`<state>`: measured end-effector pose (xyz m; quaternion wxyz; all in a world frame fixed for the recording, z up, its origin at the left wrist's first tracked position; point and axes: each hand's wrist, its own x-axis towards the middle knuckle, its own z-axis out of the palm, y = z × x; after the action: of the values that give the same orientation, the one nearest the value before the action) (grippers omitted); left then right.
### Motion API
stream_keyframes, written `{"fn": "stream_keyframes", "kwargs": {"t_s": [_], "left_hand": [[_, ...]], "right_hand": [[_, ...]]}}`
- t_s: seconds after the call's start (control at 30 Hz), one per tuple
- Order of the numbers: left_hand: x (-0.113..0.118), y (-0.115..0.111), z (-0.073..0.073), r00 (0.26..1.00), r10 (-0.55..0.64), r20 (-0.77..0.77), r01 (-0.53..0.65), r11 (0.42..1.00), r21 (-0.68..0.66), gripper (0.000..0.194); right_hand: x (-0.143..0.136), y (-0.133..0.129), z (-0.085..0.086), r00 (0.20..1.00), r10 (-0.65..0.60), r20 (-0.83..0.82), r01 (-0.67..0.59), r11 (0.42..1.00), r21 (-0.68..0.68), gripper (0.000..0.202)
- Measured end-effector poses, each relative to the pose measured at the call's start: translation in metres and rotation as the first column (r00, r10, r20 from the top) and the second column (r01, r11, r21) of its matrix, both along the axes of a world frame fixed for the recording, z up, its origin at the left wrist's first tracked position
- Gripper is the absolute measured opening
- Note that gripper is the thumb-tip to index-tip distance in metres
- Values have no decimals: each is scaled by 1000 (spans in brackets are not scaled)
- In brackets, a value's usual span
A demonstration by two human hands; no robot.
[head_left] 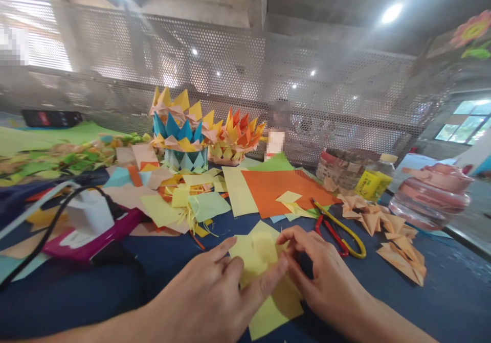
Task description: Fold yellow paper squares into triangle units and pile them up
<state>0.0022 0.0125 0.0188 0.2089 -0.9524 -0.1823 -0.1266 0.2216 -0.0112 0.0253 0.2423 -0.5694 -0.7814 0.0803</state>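
Nearby, scissors (333, 217) beside yellow paper (273, 311), orange sheet (276, 189) beyond

- Pale yellow on the nearest paper (276, 312)
- Dark blue across the counter (445, 307)
- Bright orange on the broad sheet (276, 187)
- Red and yellow on the scissor handles (342, 222)
- Dotted grey across the screen (172, 46)

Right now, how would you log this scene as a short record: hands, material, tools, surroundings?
Left hand: over pale yellow paper, thumb stretched rightward
Right hand: at the paper's right side, fingertips drawn together; exact grip unclear
Tool: scissors with red and yellow handles
Ahead: orange sheet, paper crowns behind
Left side: magenta power strip
Right side: folded peach pieces, pink teapot
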Motion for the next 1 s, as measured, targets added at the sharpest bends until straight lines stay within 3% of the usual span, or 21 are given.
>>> {"fn": "stream_keyframes", "kwargs": {"t_s": [0.13, 0.3, 0.43, 0.53, 0.73, 0.87, 1.0], "left_hand": [[1, 8, 2, 997, 63, 36, -59, 991, -116, 74], [3, 19, -8, 974, 49, 223, -6, 982, -187, 39], [5, 26, -10, 964, 86, 251, 2, 943, -332, 37], [5, 32, -7, 918, 173, 356, -8, 908, -418, 30], [8, 41, 4, 780, 235, 579, 121, 852, -509, 25], [9, 44, 5, 781, 143, 609, 254, 817, -517, 29], [9, 43, 3, 793, 73, 605, 306, 811, -499, 42]], "right_hand": [[-1, -3, 0, 998, 9, -55, -13, 998, -58, 17], [-5, -6, 2, 989, 94, -113, -103, 992, -74, 22], [-9, -7, 7, 966, 234, -106, -240, 970, -41, 21], [-11, -8, 10, 952, 294, -91, -300, 952, -63, 20], [-10, -7, 9, 962, 136, -238, -153, 987, -55, 11], [-6, -4, 3, 944, 66, -324, -90, 994, -59, 8], [-4, -1, -3, 867, 48, -496, -135, 980, -142, 8]]}}
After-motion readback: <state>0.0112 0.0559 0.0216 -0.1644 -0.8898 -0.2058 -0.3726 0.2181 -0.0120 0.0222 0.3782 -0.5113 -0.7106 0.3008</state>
